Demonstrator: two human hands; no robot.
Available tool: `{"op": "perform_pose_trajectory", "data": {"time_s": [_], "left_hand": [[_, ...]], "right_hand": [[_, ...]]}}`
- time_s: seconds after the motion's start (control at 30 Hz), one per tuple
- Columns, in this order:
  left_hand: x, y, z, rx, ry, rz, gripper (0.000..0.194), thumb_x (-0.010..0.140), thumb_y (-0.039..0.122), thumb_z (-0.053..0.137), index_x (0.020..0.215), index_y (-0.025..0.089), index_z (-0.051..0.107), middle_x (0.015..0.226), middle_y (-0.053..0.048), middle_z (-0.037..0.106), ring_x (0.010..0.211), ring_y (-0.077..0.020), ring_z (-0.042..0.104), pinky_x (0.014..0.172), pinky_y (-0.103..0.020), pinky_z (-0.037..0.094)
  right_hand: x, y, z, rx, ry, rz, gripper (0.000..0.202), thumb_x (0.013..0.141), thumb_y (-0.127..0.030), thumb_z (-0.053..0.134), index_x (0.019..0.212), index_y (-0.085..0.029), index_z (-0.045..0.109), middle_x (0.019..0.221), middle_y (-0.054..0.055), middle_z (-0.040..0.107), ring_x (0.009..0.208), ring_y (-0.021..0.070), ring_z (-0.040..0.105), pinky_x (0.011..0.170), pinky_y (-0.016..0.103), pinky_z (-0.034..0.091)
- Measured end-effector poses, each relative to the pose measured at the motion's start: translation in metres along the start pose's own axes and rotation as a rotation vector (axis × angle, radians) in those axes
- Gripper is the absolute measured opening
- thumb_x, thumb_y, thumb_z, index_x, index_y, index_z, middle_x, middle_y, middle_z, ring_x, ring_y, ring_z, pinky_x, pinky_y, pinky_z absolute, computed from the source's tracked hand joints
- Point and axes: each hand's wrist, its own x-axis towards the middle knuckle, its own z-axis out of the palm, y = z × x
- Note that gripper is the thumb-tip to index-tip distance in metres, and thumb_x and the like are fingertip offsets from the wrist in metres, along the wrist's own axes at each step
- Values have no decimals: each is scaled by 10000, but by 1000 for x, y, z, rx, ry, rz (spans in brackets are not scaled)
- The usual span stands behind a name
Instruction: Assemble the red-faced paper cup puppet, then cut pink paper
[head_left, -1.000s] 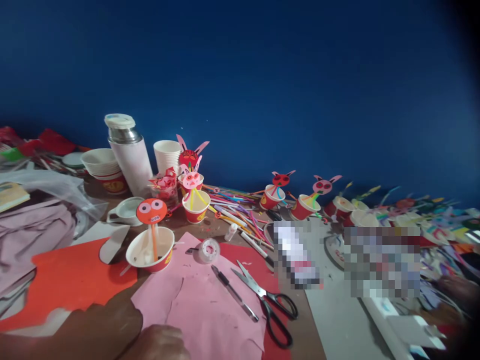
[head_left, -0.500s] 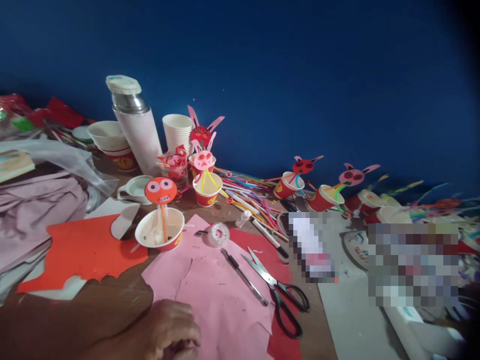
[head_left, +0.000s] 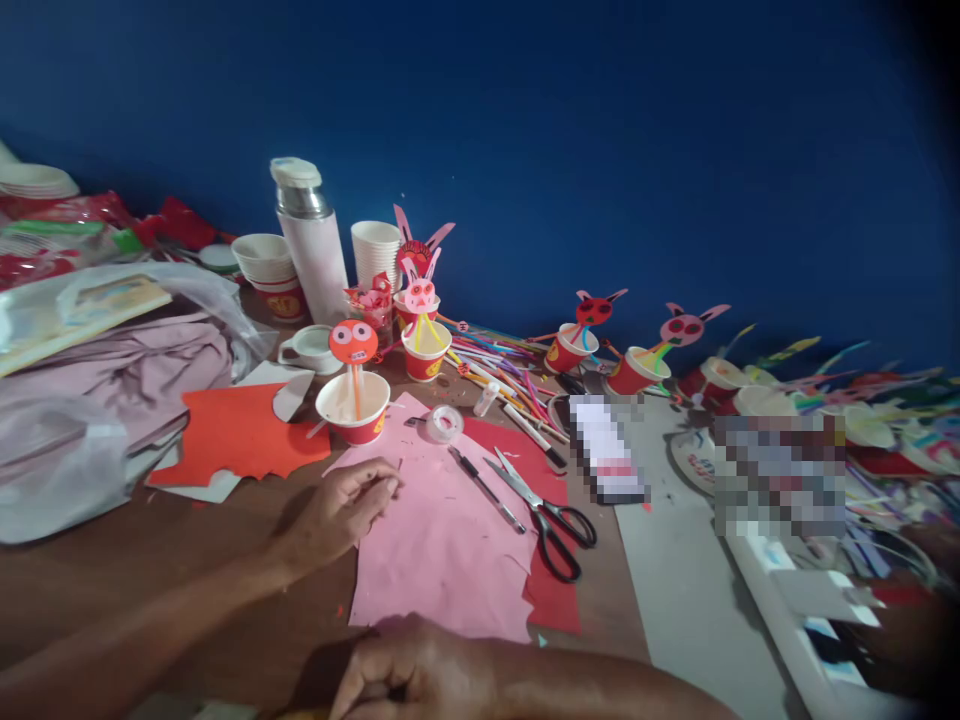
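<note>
My left hand (head_left: 351,508) hovers at the left edge of a pink paper sheet (head_left: 442,560), fingers curled in with thumb and fingertips together; whatever may be between them is too small to name. At the bottom edge, my right hand (head_left: 401,668) is curled closed near the sheet's front edge, its fingertips partly cut off by the frame. Beyond the left hand stands a paper bowl (head_left: 367,425) with an orange paper face (head_left: 353,342) on a stalk. On the sheet lie a tape roll (head_left: 444,424), a pen (head_left: 487,490) and black-handled scissors (head_left: 551,525).
A tall flask (head_left: 315,250) and stacked cups (head_left: 375,250) stand by the blue wall. Orange paper (head_left: 247,430) lies at left beside a plastic bag (head_left: 67,470). Pipe cleaners (head_left: 502,370) and paper-faced cups (head_left: 637,370) spread rightward past a pixelated phone-like object (head_left: 609,455).
The view has shifted, so the table items appear smaller and mostly higher. My left hand now shows further up beside the bowl, and my right hand has come into view at the bottom.
</note>
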Motion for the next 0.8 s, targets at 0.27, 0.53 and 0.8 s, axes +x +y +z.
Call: {"op": "perform_pose_trajectory", "data": {"time_s": [0.27, 0.53, 0.8], "left_hand": [[-23, 19, -16, -279, -33, -259, 485, 738, 387, 600, 1167, 180, 503, 1280, -127, 526, 1138, -247, 527, 802, -303, 494], [-49, 9, -18, -408, 19, -391, 582, 726, 402, 625, 1213, 159, 418, 1280, -160, 493, 931, -195, 603, 561, -220, 460], [-32, 4, -18, -363, -96, -391, 402, 718, 333, 578, 1053, 137, 477, 724, -14, 607, 444, -76, 459, 411, -193, 315]], "right_hand": [[-6, -6, 4, -246, 16, -107, 279, 875, -279, 480, 1016, -81, 618, 855, 52, 632, 730, 72, 565, 682, 134, 437], [-1, 6, 9, -355, -36, 26, 243, 822, -336, 558, 978, -183, 665, 866, 16, 689, 733, 101, 626, 630, 131, 452], [-1, 6, 16, -341, 135, 45, 219, 799, -351, 569, 950, -248, 690, 836, -13, 700, 725, 126, 635, 599, 156, 461]]}}
